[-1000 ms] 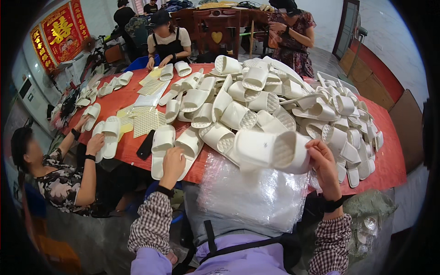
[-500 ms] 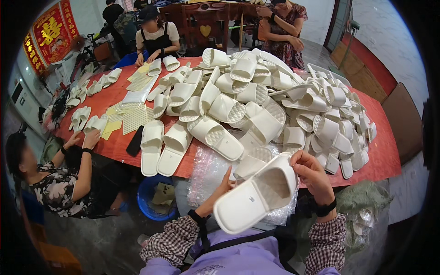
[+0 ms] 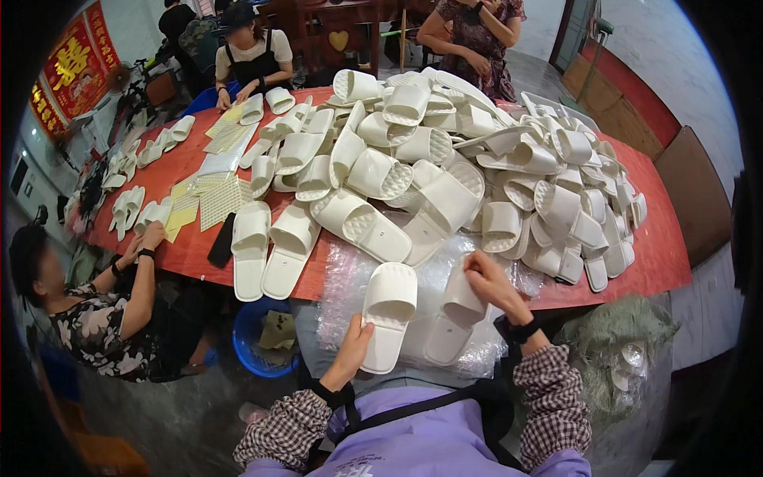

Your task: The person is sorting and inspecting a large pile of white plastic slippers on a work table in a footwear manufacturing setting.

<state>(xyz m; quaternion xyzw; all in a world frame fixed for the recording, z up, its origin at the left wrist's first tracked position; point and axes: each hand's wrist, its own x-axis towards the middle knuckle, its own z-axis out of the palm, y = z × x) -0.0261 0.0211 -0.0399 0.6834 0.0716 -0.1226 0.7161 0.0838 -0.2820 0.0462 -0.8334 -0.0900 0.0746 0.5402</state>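
My left hand [image 3: 350,354] is closed on the side of a white slipper [image 3: 388,342], which hangs upright, toe end up, over the near table edge. To its right, my right hand [image 3: 491,285] pinches the upper strap part of a second white slipper [image 3: 447,338]. The two slippers are side by side with a gap between them, heels toward me. Beneath and behind them lies a stack of clear plastic bags [image 3: 338,298]. A loose pair of white slippers, the nearer one a slipper [image 3: 288,246], sits just left of the bags.
A big heap of white slippers [image 3: 429,147] covers the red table [image 3: 652,262]. Left are yellow and cream sticker sheets [image 3: 224,203] and a black phone [image 3: 222,241]. Below stands a blue bucket [image 3: 253,354]. Co-workers sit left and beyond; a plastic bag [image 3: 612,362] is at right.
The slipper held tilted between my hands now hangs straight in my left hand. My right hand has shifted left and grips another slipper. The view has moved slightly.
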